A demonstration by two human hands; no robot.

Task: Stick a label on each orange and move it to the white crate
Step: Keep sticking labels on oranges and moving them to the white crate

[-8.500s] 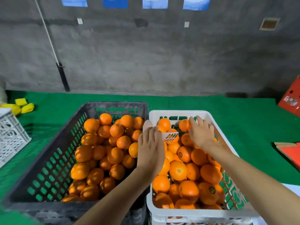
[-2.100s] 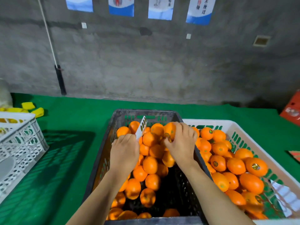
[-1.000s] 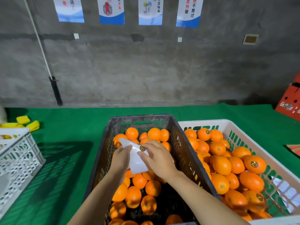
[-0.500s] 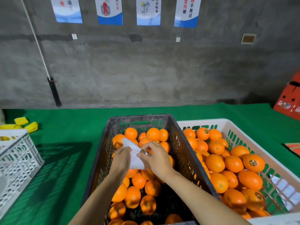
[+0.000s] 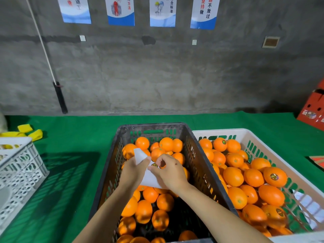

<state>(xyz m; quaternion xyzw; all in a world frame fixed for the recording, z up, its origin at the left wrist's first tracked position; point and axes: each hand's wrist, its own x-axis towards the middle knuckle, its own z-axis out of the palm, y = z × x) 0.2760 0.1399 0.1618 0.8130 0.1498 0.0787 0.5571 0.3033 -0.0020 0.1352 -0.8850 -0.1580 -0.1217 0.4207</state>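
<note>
A black crate point(image 5: 198, 155) in the middle holds several unlabelled oranges point(image 5: 166, 143). To its right the white crate point(image 5: 273, 151) holds several oranges point(image 5: 274, 176), some showing round dark labels. Above the black crate my left hand point(image 5: 134, 171) grips a white label sheet point(image 5: 145, 170). My right hand point(image 5: 171, 171) pinches a round label point(image 5: 154, 165) at the sheet's edge with thumb and forefinger.
Green cloth point(image 5: 73, 141) covers the table. A white lattice crate point(image 5: 17, 172) stands at the left edge, yellow pieces point(image 5: 29, 131) behind it. A red carton point(image 5: 313, 111) sits at the far right. A grey wall with posters rises behind.
Earlier my hands were over the white crate, then at oranges in the black crate. Over the last second both hands stay at the label sheet, and my right fingers work at one label.
</note>
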